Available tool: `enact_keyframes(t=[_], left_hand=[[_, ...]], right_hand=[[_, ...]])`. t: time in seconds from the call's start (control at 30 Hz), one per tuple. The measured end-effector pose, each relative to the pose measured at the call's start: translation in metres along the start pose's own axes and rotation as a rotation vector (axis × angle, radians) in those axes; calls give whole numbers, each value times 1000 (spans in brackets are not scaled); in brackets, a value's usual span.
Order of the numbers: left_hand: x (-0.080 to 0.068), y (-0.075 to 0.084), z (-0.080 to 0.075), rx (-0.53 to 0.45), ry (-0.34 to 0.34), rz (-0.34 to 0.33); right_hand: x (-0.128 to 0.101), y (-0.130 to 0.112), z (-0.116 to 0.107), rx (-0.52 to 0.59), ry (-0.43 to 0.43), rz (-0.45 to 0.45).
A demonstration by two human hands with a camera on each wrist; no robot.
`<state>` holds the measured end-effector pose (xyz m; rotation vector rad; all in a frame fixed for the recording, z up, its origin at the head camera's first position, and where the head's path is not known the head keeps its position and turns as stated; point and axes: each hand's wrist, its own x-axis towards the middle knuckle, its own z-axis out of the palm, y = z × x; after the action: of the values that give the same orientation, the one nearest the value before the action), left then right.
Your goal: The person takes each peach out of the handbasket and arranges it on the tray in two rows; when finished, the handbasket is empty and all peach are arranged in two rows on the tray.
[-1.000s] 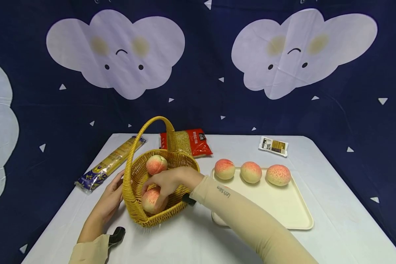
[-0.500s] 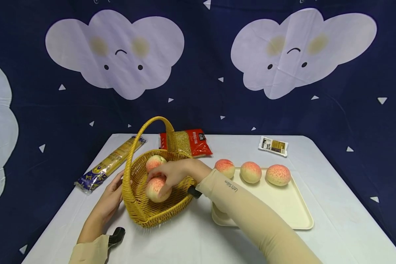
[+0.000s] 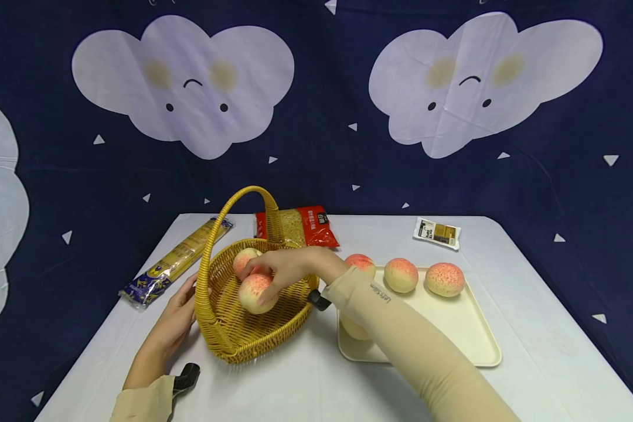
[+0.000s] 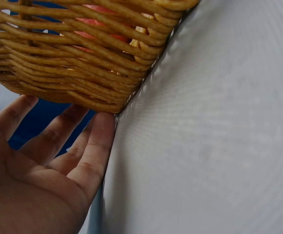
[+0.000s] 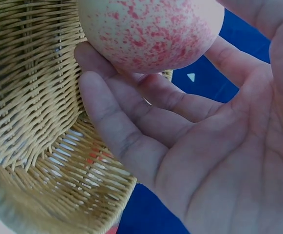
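My right hand (image 3: pixel 290 268) reaches into a yellow wicker basket (image 3: pixel 264 347) and grips a pink-and-cream peach (image 3: pixel 256 295) between thumb and fingers. A speckled pink side of this peach (image 5: pixel 153 34) shows in the right wrist view, with the fingers curled beneath it. Behind it in the basket, a second peach (image 3: pixel 244 259) is partly covered by the hand. My left hand (image 3: pixel 169 321) is at the basket's left side. In the left wrist view, its extended fingers (image 4: pixel 95 141) touch the woven wall low down, near the white tabletop.
A cream tray (image 3: pixel 453 337) on the right bears several peaches, one (image 3: pixel 354 329) half hidden under my right sleeve. A long noodle packet (image 3: pixel 176 261) lies left of the basket, a red bag (image 3: pixel 303 228) behind it. A small white-and-brown packet (image 3: pixel 438 233) is at the back right.
My right hand has shifted the gripped peach back and to the right inside the basket, nearer the second peach. My left hand and the basket stay in place.
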<state>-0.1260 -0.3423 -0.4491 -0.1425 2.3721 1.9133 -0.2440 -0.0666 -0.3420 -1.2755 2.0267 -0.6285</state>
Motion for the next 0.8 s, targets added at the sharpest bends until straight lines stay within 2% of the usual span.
enact_keyframes(t=[0.27, 0.47, 0.57, 0.8], left_hand=[[0, 0, 0, -1, -6, -5], [1, 0, 0, 10, -3, 17], [1, -1, 0, 16, 0, 27], [3, -3, 0, 28, 5, 33]], right_hand=[[-14, 5, -11, 34, 21, 22], [-30, 16, -20, 192, 30, 39], [-41, 22, -25, 237, 47, 41], [-67, 32, -35, 259, 108, 21]])
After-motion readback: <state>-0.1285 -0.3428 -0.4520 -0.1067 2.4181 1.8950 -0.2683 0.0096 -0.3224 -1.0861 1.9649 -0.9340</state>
